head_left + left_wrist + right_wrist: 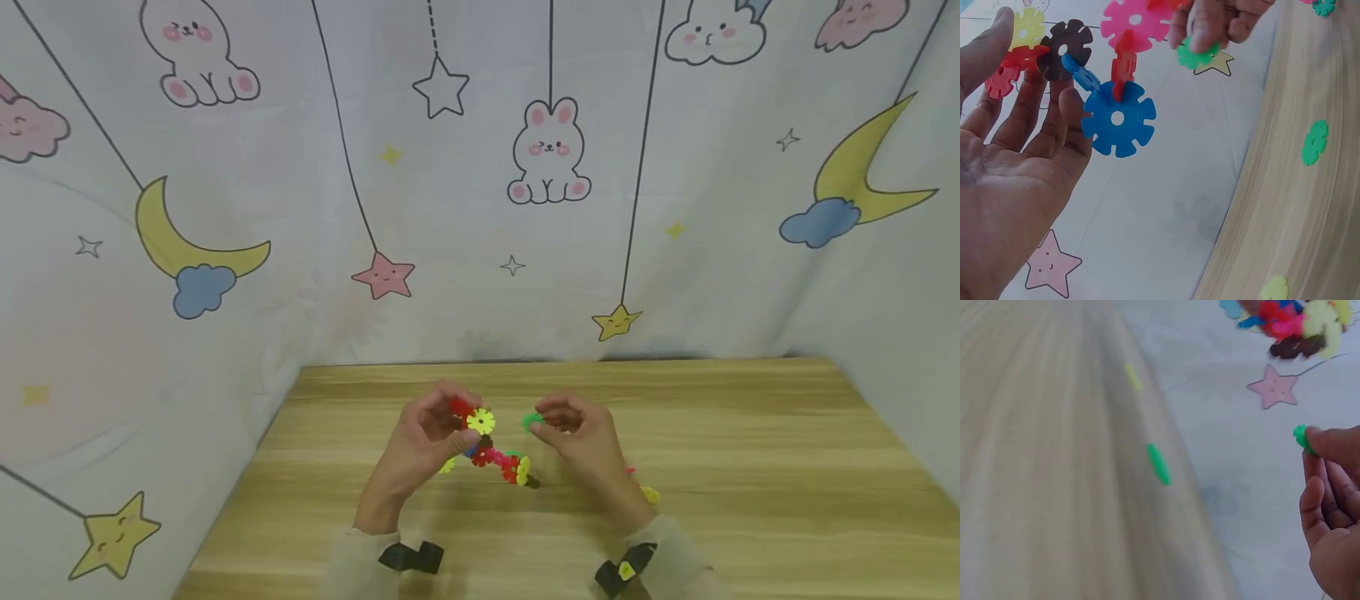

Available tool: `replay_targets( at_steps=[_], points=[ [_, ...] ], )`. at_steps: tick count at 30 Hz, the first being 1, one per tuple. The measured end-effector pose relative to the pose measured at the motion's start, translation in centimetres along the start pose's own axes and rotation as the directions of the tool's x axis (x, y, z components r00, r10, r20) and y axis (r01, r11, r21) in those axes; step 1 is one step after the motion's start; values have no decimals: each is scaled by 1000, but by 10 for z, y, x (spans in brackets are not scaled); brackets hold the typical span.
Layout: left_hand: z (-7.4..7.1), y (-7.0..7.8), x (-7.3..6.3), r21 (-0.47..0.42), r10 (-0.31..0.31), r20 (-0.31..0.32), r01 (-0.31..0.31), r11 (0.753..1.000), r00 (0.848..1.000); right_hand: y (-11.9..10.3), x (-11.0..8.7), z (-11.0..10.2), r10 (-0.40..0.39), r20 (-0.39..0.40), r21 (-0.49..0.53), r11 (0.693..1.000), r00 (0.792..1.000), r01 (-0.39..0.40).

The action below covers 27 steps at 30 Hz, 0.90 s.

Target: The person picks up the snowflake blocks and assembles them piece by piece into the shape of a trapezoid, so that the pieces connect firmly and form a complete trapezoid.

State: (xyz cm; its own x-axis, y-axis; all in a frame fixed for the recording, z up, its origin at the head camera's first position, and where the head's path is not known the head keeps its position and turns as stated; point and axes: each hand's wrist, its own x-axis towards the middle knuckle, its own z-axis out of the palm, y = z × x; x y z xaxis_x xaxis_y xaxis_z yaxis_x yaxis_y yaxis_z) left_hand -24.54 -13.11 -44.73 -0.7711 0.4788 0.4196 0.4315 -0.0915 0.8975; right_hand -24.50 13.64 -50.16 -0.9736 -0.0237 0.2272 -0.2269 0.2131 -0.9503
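Observation:
My left hand [427, 437] grips a chain of joined plastic snowflake discs, with yellow, red, brown, blue and pink pieces linked at their slots. A yellow disc [481, 422] faces up between thumb and fingers. In the left wrist view a blue disc [1118, 119] hangs from the chain beside the fingers, and a pink disc [1135, 24] sits farther along. The right hand [581, 429] pinches a single green disc [1301, 435] between thumb and fingertips. That green disc is held to the right of the chain, apart from it in the head view.
On the wooden table [750, 467] lie loose discs: a green disc [1315, 142], a yellow disc [1274, 289] and another yellow disc [650, 495] by the right forearm. Behind the table hangs a white cloth [465, 208] printed with stars, moons and rabbits.

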Motion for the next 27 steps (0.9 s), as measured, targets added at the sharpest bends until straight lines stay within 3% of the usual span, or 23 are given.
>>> replay_targets(
  at_steps=[8, 17, 27],
  points=[
    [16, -1, 5, -55, -35, -22, 34, 998, 999, -34, -2, -21, -28, 13, 146, 989, 1000, 26],
    [30, -1, 8, -45, -83, -111, 79, 996, 990, -48, -7, -23, -85, 59, 239, 969, 995, 68],
    [39, 0, 9, 7, -86, -110, 87, 996, 990, -55, -9, -19, -209, 134, 316, 936, 969, 158]
  ],
)
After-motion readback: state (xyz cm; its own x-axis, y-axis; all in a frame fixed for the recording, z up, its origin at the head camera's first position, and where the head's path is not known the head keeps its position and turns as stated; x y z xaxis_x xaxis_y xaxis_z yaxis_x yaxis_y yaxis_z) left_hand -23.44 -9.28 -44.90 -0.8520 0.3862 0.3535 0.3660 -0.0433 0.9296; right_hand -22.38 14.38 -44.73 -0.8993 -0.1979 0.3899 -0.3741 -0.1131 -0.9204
